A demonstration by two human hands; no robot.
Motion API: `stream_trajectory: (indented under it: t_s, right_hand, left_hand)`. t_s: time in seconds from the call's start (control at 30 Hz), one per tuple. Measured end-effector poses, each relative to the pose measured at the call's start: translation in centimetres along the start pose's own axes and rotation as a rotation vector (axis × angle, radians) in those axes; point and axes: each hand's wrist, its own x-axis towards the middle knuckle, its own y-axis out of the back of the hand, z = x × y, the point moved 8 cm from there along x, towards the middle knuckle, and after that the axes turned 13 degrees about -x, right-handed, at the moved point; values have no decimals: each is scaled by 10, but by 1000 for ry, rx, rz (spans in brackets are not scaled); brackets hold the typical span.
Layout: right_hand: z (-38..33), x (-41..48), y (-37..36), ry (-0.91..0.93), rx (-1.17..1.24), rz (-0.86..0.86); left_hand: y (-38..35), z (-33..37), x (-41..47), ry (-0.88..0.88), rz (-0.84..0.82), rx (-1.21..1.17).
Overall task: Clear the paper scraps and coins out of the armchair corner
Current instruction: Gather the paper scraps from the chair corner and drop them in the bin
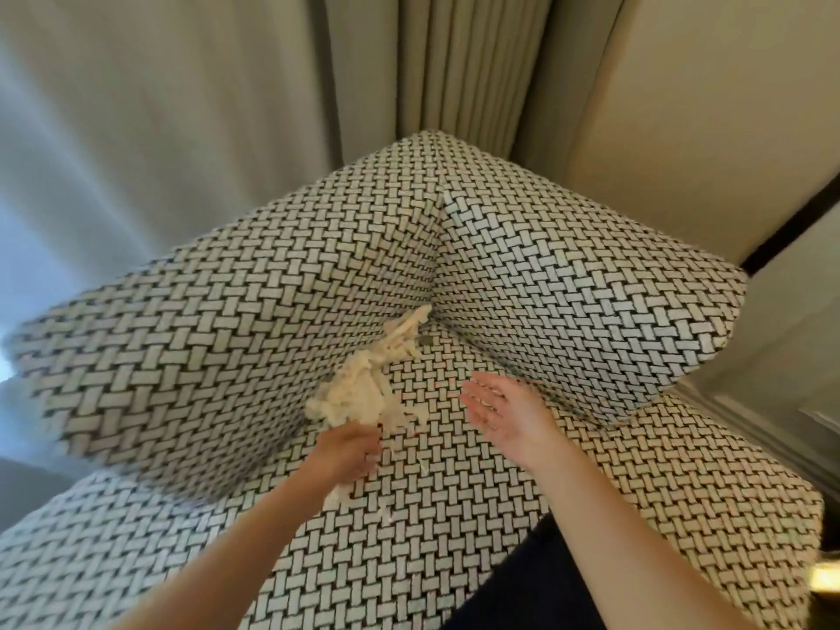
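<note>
Cream paper scraps (363,388) lie in a loose pile along the crease between the seat and the left wall of the woven black-and-white armchair (227,311), trailing up into the corner. A small grey coin (426,340) shows beside the scraps near the corner. My left hand (347,452) rests on the seat at the near end of the pile, fingers curled into the scraps. My right hand (504,413) hovers to the right of the pile, palm up and fingers spread, holding nothing. A few stray scraps (386,516) lie nearer to me on the seat.
The armchair's right arm (591,293) walls in the corner on that side. Pale curtains (454,61) hang behind the chair, and a cream wall (704,106) with dark trim stands to the right. My dark-clothed leg (536,593) is at the seat's front edge.
</note>
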Motion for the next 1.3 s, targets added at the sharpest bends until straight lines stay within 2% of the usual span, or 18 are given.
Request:
stream_trajectory:
  t_s: [0.17,0.27,0.37,0.57,0.7,0.97,1.13,1.3]
  right_hand:
    - [-4,31,-56,70,-282,-19]
    - [-15,45,-80,145,-433,-37]
    - [-24,61,-88,174,-447,-26]
    - [-29,101,-98,171,-404,-58]
    - [-28,126,-114,201,-458,-68]
    - [-17,161,-119,242,-638,173]
    - [-18,163,-118,305,-861,233]
    - [-24,150,-104,403,-1012,446]
  left_hand:
    - [32,-6,1,-126,74,221]
    - [37,-14,11,-75,40,193]
    - [31,-20,18,-27,-19,100]
    - [31,-25,30,-38,-44,134]
    - [34,-31,36,-61,-54,159]
    - [33,-31,42,-127,-73,203]
    - [35,-33,43,-151,-96,198]
    - [35,-38,45,-122,-103,185]
